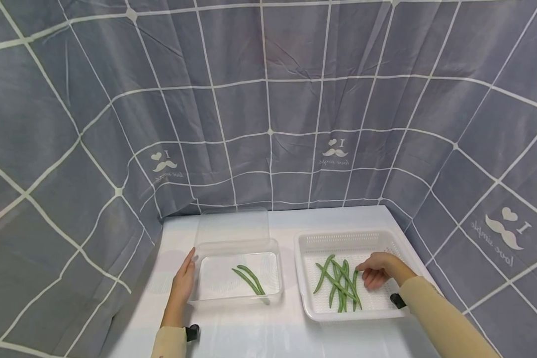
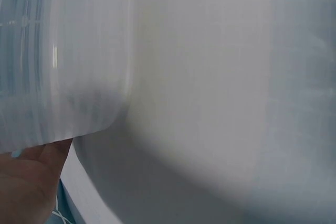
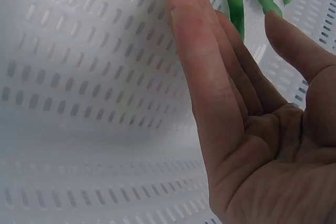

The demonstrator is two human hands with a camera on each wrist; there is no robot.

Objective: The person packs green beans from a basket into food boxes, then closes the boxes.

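Note:
My left hand (image 1: 183,281) lies along the left side of a clear plastic container (image 1: 201,300), fingers extended against its wall. In the left wrist view, part of that hand (image 2: 31,182) shows beneath the container's translucent wall (image 2: 94,51). Two green beans (image 1: 252,281) lie inside it, towards the right. My right hand (image 1: 379,268) reaches into a white perforated basket (image 1: 311,314), at the right end of a loose pile of several green beans (image 1: 337,281). A gap separates its thumb from the fingers in the right wrist view, with one green bean (image 3: 234,3) right behind the fingertips.
Behind the container lies a clear lid (image 1: 232,223) on the white table (image 1: 268,343). Grey curtains (image 1: 295,109) with white grid lines enclose the back and both sides. The basket stands to the right of the container, with a narrow strip of table between them.

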